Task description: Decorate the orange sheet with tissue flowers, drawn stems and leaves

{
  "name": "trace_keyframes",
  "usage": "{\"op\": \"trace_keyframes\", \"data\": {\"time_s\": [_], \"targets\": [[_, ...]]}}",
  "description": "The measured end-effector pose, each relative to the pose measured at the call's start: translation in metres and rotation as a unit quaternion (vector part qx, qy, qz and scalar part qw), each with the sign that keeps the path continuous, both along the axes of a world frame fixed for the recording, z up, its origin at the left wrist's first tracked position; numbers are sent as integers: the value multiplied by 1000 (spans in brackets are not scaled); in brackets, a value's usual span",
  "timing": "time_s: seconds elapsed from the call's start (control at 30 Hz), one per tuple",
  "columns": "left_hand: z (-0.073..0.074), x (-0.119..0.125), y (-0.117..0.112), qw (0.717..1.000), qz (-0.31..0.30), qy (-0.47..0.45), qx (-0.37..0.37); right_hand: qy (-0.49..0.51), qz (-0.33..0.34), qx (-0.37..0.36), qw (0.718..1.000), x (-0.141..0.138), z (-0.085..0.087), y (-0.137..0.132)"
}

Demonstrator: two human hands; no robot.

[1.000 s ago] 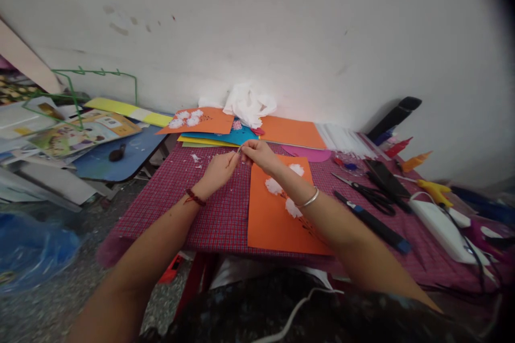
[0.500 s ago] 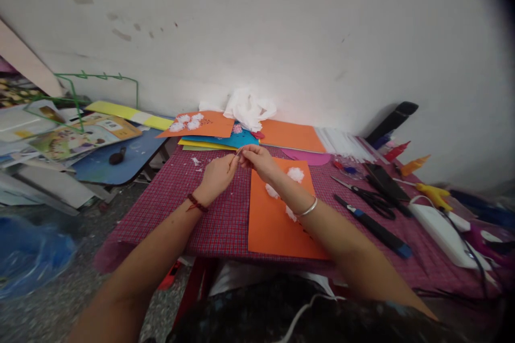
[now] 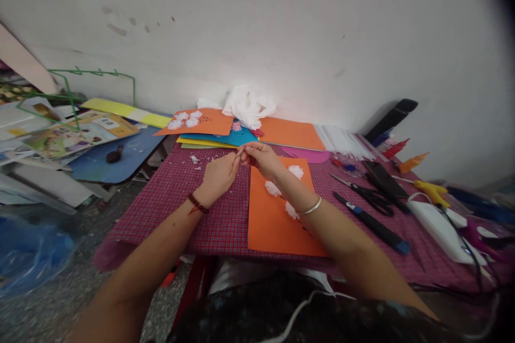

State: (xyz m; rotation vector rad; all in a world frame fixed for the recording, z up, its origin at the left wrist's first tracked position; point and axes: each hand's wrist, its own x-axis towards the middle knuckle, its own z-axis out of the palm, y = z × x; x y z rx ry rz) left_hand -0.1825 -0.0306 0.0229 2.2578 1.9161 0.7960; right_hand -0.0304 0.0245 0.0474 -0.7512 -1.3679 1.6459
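Note:
My left hand [image 3: 220,174] and my right hand [image 3: 260,159] meet fingertip to fingertip above the far part of the table. Both are closed in a pinch, and whatever lies between the fingers is too small to make out. Under my right forearm rests an orange sheet [image 3: 263,225] bearing fluffy white paper flowers [image 3: 296,172] and dark drawn marks. My arm covers part of it. Small white paper scraps [image 3: 195,159] lie on the checked tablecloth [image 3: 173,193] beyond my left hand.
Behind my hands are another flowered orange card [image 3: 215,122], blue card [image 3: 201,138] and crumpled white paper [image 3: 247,107]. On the right lie scissors [image 3: 372,199], a blue-black cutter [image 3: 374,230], a yellow glue gun [image 3: 431,192] and a white power strip [image 3: 442,228]. White strips [image 3: 341,142] lie near the wall.
My fingers have shifted slightly against each other, and my right hand has turned a little. The view has moved slightly. The cards and tools stay put.

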Motion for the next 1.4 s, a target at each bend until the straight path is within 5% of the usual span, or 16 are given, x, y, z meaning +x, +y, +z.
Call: {"op": "trace_keyframes", "data": {"time_s": [0.3,0.57,0.8,1.4], "targets": [[-10,0,5,984,-72,-160,-4,39,-6,-62,997,-4,-4,-5],[-12,7,10,911,-162,-370,-86,56,-36,-25,997,-6,-3,-10],[-9,19,-1,875,-176,-441,-92,23,-115,47,992,-16,-5,-12],[-10,12,-2,959,-64,-274,40,81,-79,0,994,-15,-3,-19]]}}
